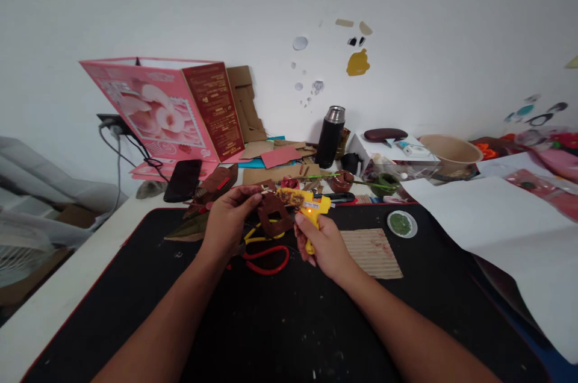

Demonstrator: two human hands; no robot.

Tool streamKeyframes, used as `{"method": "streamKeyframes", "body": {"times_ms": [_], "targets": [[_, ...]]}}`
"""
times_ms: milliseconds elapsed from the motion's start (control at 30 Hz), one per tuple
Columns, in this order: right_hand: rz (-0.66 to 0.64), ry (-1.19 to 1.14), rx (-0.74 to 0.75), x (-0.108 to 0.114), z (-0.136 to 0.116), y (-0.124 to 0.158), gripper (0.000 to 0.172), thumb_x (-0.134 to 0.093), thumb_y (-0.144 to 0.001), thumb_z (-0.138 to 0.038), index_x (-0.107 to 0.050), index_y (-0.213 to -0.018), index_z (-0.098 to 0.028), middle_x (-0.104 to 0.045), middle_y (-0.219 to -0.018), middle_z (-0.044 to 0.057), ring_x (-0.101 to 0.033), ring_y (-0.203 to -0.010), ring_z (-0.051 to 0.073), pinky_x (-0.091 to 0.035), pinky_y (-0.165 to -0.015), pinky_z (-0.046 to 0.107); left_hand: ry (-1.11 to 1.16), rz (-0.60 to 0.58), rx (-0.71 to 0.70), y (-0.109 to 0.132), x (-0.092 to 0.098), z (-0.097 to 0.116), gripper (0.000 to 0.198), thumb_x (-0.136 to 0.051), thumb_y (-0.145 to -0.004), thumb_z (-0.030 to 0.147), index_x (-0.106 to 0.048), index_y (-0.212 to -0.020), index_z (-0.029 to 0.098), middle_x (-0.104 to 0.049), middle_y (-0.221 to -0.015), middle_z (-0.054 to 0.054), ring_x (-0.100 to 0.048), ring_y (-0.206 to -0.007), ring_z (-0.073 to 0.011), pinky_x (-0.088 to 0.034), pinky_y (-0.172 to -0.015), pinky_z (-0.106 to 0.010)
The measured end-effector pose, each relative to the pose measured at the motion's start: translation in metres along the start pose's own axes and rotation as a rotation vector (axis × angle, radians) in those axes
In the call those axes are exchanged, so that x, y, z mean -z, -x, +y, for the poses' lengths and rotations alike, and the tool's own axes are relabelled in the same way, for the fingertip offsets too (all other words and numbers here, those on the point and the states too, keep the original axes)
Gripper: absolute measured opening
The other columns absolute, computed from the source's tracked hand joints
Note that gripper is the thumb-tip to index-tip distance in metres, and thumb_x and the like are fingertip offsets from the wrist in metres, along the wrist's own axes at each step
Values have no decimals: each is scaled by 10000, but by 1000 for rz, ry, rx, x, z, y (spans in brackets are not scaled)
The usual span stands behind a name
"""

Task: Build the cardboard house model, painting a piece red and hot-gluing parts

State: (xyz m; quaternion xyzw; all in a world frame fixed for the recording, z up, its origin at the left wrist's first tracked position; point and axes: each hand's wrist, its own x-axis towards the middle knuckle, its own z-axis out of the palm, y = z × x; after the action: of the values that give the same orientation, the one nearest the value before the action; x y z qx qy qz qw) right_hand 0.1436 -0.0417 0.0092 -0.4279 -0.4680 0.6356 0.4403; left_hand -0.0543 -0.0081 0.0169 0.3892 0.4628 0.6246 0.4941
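Observation:
My right hand point(321, 239) is wrapped round the handle of a yellow hot glue gun point(320, 205). A small orange light glows on the gun, and brown stains cover its front. Its nozzle points left, toward my left hand point(232, 211). The fingertips of that hand pinch something small and pale close to the nozzle, too small to name. Just below the nozzle is a brown cardboard piece with a square opening point(273, 218); whether my left hand touches it I cannot tell. Under my hands lie scissors with red handles point(273, 270) and a yellow-handled tool point(253, 233).
On the black mat point(271, 329) lie corrugated cardboard point(372, 253) and a dish of green paint point(401, 224). Behind stand a black thermos point(330, 137), a brown pot point(342, 180) and a green pot point(385, 184). A phone point(183, 180) and pink box point(158, 112) are left; white paper point(506, 238) covers the right.

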Motion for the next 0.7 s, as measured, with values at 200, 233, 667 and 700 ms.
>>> {"method": "streamKeyframes", "body": {"times_ms": [200,233,667,700], "targets": [[-6,-3,2,0,-1,0,615,-728,-767,-802,-565,-748,-209,-520,-474,-62,-437,-339,84,-280,-291,179,57,19,41,0,-2,2,501,-1051,-484,447,-814,-835,180,-783,-831,-24,-674,-742,-134,-550,-742,-246],[-6,-3,3,0,0,0,616,-728,-767,-802,-565,-748,-208,-519,-474,-63,-440,-341,85,-282,-292,178,74,22,50,-1,-2,2,500,-1054,-479,438,-812,-830,177,-782,-825,-23,-674,-732,-128,-551,-732,-238],[2,3,-13,-1,0,1,592,-731,-770,-780,-570,-738,-211,-522,-469,-60,-434,-339,83,-284,-296,184,113,14,21,-2,-1,-1,434,-1035,-544,377,-786,-829,165,-760,-818,-22,-676,-713,-119,-555,-698,-224],[2,4,-14,0,0,1,598,-732,-766,-785,-570,-738,-210,-523,-470,-59,-437,-340,84,-285,-296,185,114,13,20,-1,-1,-1,433,-1035,-546,378,-784,-827,166,-759,-818,-20,-678,-718,-120,-556,-700,-223]]}}
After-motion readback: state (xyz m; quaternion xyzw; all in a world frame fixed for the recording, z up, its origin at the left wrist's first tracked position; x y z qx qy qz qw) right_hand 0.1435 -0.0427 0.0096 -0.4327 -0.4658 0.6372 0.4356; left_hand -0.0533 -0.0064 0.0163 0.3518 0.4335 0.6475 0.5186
